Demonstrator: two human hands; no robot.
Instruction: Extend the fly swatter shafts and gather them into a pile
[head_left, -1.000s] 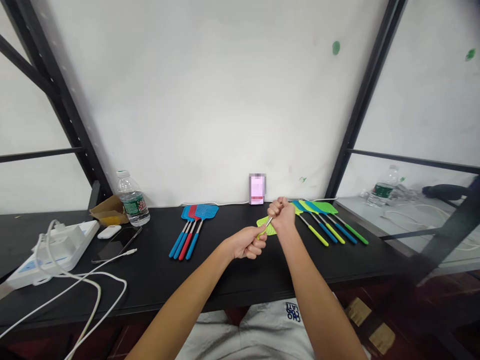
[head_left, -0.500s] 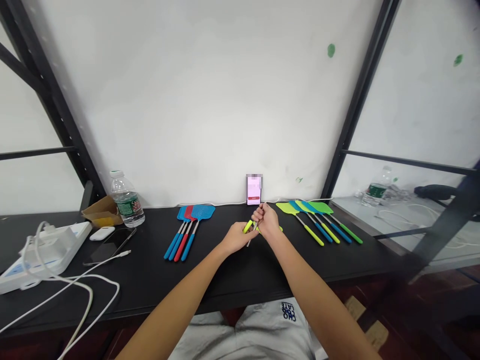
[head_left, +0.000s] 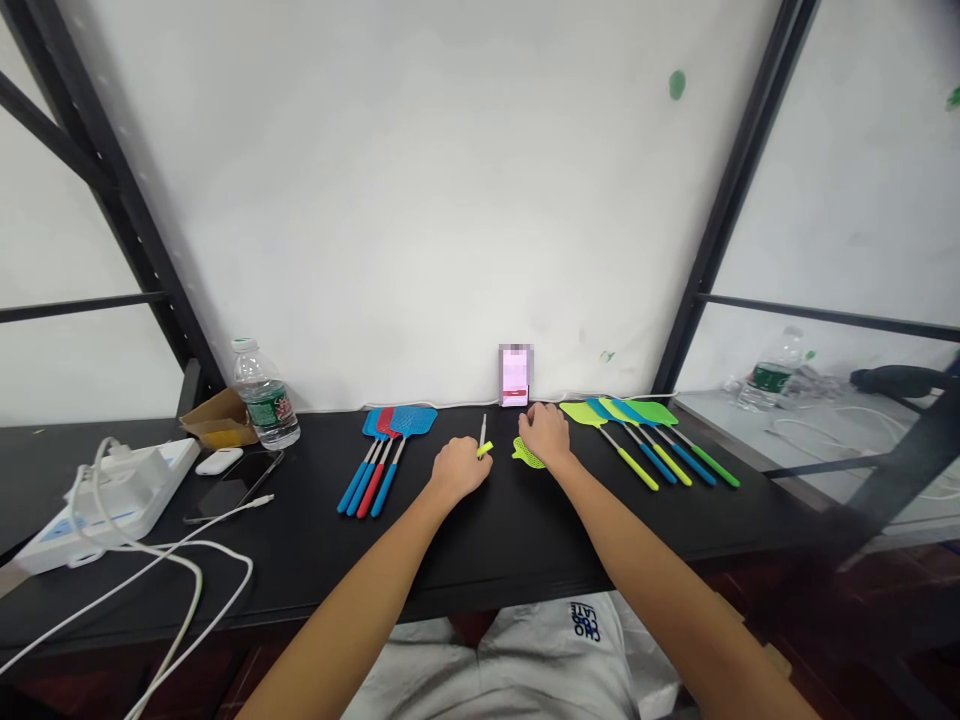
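My left hand (head_left: 459, 468) is closed around a yellow-green fly swatter handle (head_left: 484, 450), and a thin metal rod (head_left: 483, 428) sticks up beside its fingers. To the right, my right hand (head_left: 545, 434) has its fingers curled over a yellow-green perforated swatter head (head_left: 528, 456), low at the black tabletop; its fingertips are partly hidden. Handle and head are apart. Blue and red fly swatters (head_left: 386, 465) lie fanned out left of my hands. On the right rests another fan of yellow-green, blue and green fly swatters (head_left: 649, 445).
A lit phone (head_left: 515, 376) leans against the wall behind my hands. At left stand a water bottle (head_left: 266, 400), a cardboard box (head_left: 219, 420), a white case (head_left: 219, 461), a dark phone (head_left: 234, 487) and a power strip (head_left: 112, 510) with loose white cables (head_left: 199, 545).
My hands have moved from close together to apart. The left hand went left with the handle and rod; the right hand is now over the swatter head. The camera view shifted slightly.
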